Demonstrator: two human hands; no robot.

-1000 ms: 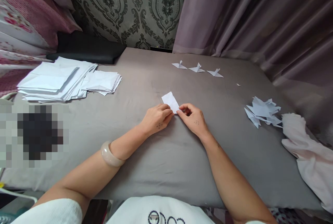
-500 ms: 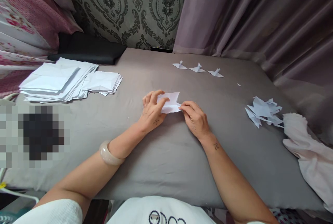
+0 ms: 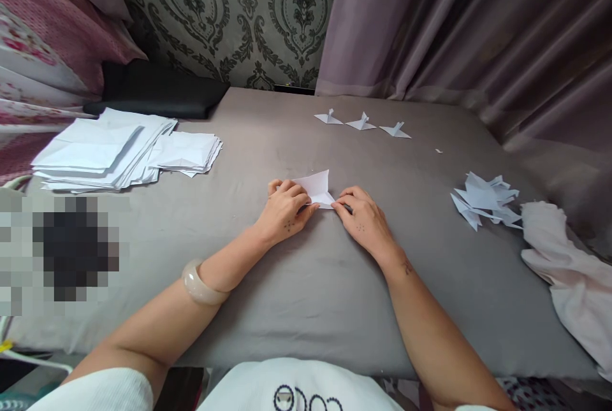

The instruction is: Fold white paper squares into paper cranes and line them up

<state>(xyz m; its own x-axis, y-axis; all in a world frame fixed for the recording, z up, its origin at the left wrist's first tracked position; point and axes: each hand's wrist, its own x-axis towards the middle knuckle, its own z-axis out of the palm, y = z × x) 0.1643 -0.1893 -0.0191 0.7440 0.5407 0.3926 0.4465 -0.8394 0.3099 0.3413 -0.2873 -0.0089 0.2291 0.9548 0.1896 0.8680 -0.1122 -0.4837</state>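
Note:
A small folded sheet of white paper [image 3: 315, 186] lies on the grey cloth in front of me, its far flap raised and its near strip low. My left hand [image 3: 285, 207] is closed on the paper's left part, thumb along the near edge, and hides that end. At the near right corner, my right hand [image 3: 361, 213] pinches the paper between thumb and fingertips. Farther back stand three folded paper cranes in a row: a left one [image 3: 328, 118], a middle one [image 3: 361, 122] and a right one [image 3: 396, 130].
To the left lie a large stack of white paper [image 3: 95, 143] and a smaller stack [image 3: 186, 151], with a black folded item [image 3: 162, 89] behind. On the right are a pile of folded white paper pieces [image 3: 485, 197] and a pale cloth [image 3: 564, 271]. A tiny scrap [image 3: 438, 151] lies farther back.
My left fingers have come down and closed over the paper, the thumb moving to its near edge. The near strip looks narrower. My right hand still pinches the right corner.

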